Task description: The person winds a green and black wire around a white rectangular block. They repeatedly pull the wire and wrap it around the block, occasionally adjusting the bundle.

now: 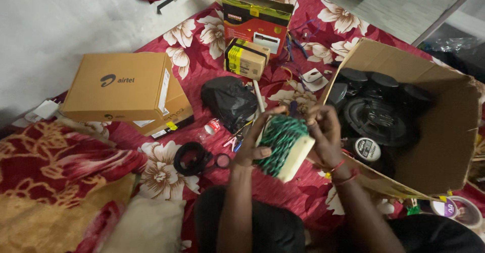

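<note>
Two hands meet at the middle of my view, both on one thing: a pale rectangular block wound with twisted green cord [284, 143]. My left hand [256, 141] is clamped around the block's near-left side, thumb across the green winding, bearing its weight above my lap. My right hand [323, 131] has its fingers pinched together at the block's top edge, at about twelve o'clock on the winding, where a loose end seems to sit; I cannot tell just what is between the fingertips.

I judge the step in hand to be working the cord at the top of the winding. The next move, as I read it, calls for the left hand to keep the block from turning while the right draws the strand without snagging the coils beneath.

Outward from the grip: at three o'clock lies an open brown cardboard box [449, 131] holding round black speaker-like parts [376, 119]. At nine o'clock a coiled black cable [191, 158] rests on the red floral cloth [212, 30]. At ten o'clock sits a crumpled black plastic bag [230, 100], and farther out two flat tan cartons [121, 88] stacked. At twelve o'clock stands a red and yellow carton [255, 23].
</note>
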